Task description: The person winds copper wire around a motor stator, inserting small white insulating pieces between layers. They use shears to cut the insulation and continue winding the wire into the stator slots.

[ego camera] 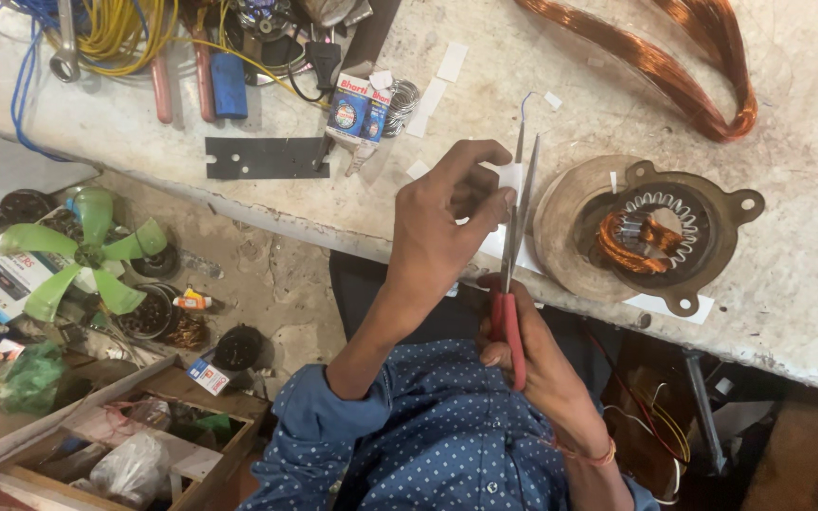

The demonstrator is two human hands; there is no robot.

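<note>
Your left hand: fingers pinched on a small white paper piece, held above the bench edge. Your right hand: closed around the red handles of scissors, blades parted at the paper. Just right of the blades: a round stator with copper windings, lying on the bench. Far side: loose copper coil. Floor, left: green fan blade.

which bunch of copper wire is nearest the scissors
The small copper coil inside the round stator, just right of the scissors; the large loose copper loop lies farther up the bench.
</note>
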